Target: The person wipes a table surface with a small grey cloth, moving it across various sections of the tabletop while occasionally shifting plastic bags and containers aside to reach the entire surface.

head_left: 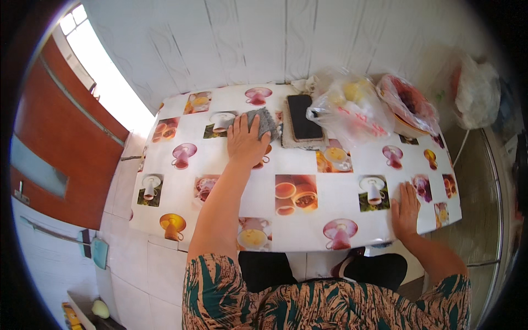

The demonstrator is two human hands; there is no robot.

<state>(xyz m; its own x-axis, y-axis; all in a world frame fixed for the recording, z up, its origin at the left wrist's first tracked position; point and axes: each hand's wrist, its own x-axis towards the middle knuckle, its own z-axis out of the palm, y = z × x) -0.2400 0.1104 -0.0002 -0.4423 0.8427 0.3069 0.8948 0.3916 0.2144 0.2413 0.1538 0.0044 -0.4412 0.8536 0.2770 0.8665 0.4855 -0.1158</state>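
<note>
A table covered with a white cloth printed with cups and saucers (258, 195) spreads out before me. My left hand (246, 144) reaches to its far middle and holds a folded grey cloth (263, 122) pressed to the surface, with the thumb and some fingers on top. Part of this cloth is hidden under the palm. Close to its right lies a black phone (306, 117) on a light folded cloth or pad (297, 145). My right hand (406, 211) rests flat near the table's right front edge, fingers stretched out, with nothing in it.
Behind the phone, a clear plastic bag (352, 113) with yellowish things stands beside a bowl lined with a reddish bag (410, 104). Another plastic bag (477, 93) hangs at the far right. A tiled wall (264, 38) closes the back; a brown door (71, 126) is at left.
</note>
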